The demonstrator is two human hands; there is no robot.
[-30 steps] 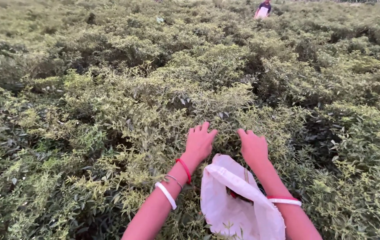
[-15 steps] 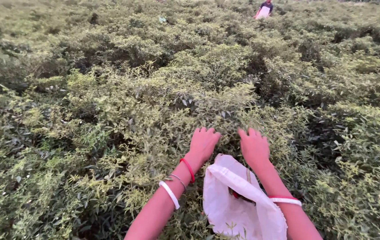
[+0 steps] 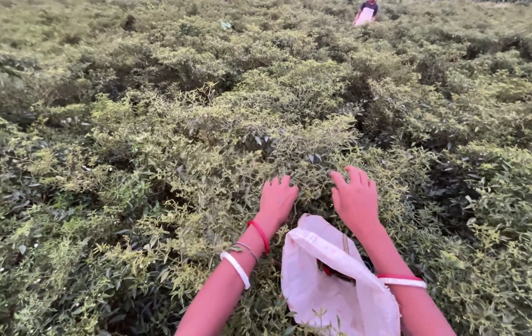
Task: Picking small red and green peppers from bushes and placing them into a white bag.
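Change since one second ago: both my hands have moved a little further forward and upward over the low, dense green tea bushes with pale yellow-green shoot tips (image 3: 216,143). The shift is small, and the bush surface under the hands looks the same. I judge this as continued working across one patch of foliage, not a move to a new one.

Left hand (image 3: 276,200): palm down, fingers extended and held close together, fingertips resting on or among the leaves. No leaf or shoot is visible in its grasp; I cannot tell whether anything is pinched beneath the palm. A red bangle and white bangles sit on that wrist.

Right hand (image 3: 356,199): palm down, fingers loosely spread, touching the leaf tops just beside the left hand. It shows nothing held.

The white cloth collecting bag (image 3: 331,283) hangs open-mouthed between my forearms, just below both hands and against my right arm.

Another person with a white bag (image 3: 366,12) stands well apart at the far edge of the field.
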